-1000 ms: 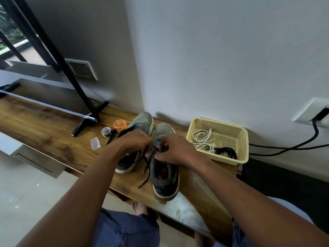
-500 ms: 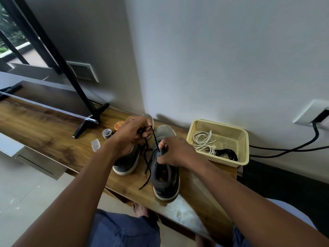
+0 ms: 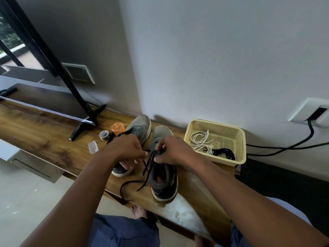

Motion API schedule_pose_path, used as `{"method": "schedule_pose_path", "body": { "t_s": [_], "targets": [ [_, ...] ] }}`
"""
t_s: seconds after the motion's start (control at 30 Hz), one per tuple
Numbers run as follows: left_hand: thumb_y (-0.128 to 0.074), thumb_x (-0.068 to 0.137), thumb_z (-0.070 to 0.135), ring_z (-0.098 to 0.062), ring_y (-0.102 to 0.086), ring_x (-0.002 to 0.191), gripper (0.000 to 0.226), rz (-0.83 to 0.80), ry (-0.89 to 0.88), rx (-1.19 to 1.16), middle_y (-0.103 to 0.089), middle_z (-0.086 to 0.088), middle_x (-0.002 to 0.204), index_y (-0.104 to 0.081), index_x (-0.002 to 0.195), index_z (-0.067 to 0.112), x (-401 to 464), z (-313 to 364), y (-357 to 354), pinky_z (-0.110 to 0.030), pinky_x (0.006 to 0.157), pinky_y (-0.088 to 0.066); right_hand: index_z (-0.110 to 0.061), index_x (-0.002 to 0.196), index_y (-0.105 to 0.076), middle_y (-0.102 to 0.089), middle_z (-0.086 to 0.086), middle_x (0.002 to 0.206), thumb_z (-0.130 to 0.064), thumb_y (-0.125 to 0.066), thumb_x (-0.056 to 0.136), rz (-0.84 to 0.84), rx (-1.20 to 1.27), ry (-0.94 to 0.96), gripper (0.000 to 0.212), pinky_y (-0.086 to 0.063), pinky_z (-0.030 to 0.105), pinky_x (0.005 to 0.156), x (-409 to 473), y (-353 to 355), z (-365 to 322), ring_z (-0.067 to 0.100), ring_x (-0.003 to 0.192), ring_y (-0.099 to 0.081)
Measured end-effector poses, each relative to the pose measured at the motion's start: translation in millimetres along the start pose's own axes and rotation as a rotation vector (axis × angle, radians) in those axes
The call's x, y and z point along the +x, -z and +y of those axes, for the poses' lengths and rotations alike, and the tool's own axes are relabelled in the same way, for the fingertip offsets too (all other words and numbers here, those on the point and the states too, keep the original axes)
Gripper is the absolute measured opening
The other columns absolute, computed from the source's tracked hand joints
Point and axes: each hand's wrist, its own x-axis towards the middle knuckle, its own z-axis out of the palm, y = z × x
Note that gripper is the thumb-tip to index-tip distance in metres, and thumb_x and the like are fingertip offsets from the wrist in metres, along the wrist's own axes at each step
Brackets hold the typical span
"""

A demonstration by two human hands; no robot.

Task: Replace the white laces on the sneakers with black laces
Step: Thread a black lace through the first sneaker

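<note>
Head view: no legible writing. Two grey sneakers stand side by side on a wooden shelf. Right hand pinches the black lace at the right shoe's eyelets; left hand has fingers loosely curled, grip unclear. White laces lie in a yellow basket; tape roll and orange cap sit left.

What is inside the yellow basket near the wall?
The yellow basket holds coiled white laces and a black lace bundle. Its near wall hides anything lower.
</note>
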Motion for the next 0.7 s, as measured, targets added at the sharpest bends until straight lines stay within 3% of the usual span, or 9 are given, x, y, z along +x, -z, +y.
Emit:
{"method": "schedule_pose_path", "body": {
  "t_s": [0.1, 0.2, 0.27, 0.4, 0.53, 0.6, 0.7],
  "targets": [
    [-0.066, 0.101, 0.023, -0.017, -0.077, 0.059, 0.022, 0.173, -0.013, 0.083, -0.077, -0.003, 0.066, -0.076, 0.085, 0.012, 8, 11, -8, -0.031, 0.063, -0.065, -0.034, 0.105, -0.072, -0.07, -0.001, 0.114, -0.045, -0.081, 0.074, 0.005, -0.021, -0.004, 0.035, -0.055, 0.036, 0.09, 3, -1, 0, 0.026, 0.117, -0.059],
    [-0.065, 0.098, 0.02, -0.017, -0.074, 0.053, 0.016, 0.165, 0.01, 0.183, -0.074, -0.004, 0.06, -0.074, 0.086, 0.013, 15, 22, -17, -0.034, 0.067, -0.066, -0.034, 0.103, -0.07, -0.071, -0.004, 0.107, -0.044, -0.076, 0.072, 0.045, -0.025, 0.01, 0.033, -0.05, 0.032, 0.077, 5, -4, -1, 0.024, 0.11, -0.062],
    [-0.063, 0.094, 0.018, -0.018, -0.073, 0.05, 0.015, 0.164, 0.028, 0.236, -0.074, -0.005, 0.06, -0.071, 0.083, 0.013, 18, 27, -23, -0.036, 0.067, -0.066, -0.029, 0.102, -0.071, -0.072, -0.004, 0.102, -0.04, -0.071, 0.072, 0.073, 0.007, 0.017, 0.032, -0.054, 0.033, 0.077, 6, -7, 0, 0.024, 0.105, -0.065],
    [-0.062, 0.091, 0.034, -0.028, -0.074, 0.074, 0.017, 0.237, 0.006, 0.311, -0.072, -0.005, 0.076, -0.062, 0.081, 0.02, 18, 30, -27, -0.041, 0.078, -0.064, -0.019, 0.097, -0.07, -0.073, 0.003, 0.098, -0.031, -0.064, 0.081, 0.139, 0.041, 0.046, 0.021, -0.057, 0.038, 0.077, 8, -9, 2, 0.029, 0.099, -0.067],
    [-0.056, 0.084, 0.056, -0.026, -0.072, 0.076, 0.045, 0.207, -0.014, 0.031, -0.075, -0.003, 0.075, -0.068, 0.075, 0.014, 17, 26, -17, -0.042, 0.076, -0.058, -0.019, 0.098, -0.071, -0.072, 0.006, 0.099, -0.021, -0.063, 0.086, 0.189, 0.067, 0.098, 0.014, -0.041, 0.029, 0.07, 8, -11, 3, 0.031, 0.099, -0.067],
    [-0.055, 0.083, 0.052, -0.025, -0.071, 0.072, 0.049, 0.257, -0.099, -0.164, -0.074, -0.002, 0.07, -0.07, 0.074, 0.006, 17, 25, -11, -0.042, 0.072, -0.057, -0.02, 0.113, -0.071, -0.072, 0.006, 0.11, -0.012, -0.057, 0.085, 0.194, 0.114, 0.125, 0.031, -0.049, 0.032, 0.082, 8, -10, 1, 0.031, 0.107, -0.065],
    [-0.059, 0.099, 0.045, -0.011, -0.048, 0.051, 0.049, 0.451, -0.272, -0.354, -0.054, 0.003, 0.054, -0.058, 0.062, 0.013, 13, 31, -4, -0.022, 0.049, -0.041, -0.02, 0.115, -0.07, -0.073, 0.001, 0.111, -0.011, -0.046, 0.078, 0.188, 0.318, 0.149, 0.045, -0.054, 0.045, 0.096, 9, -7, -3, 0.024, 0.108, -0.068]
  ]
}}
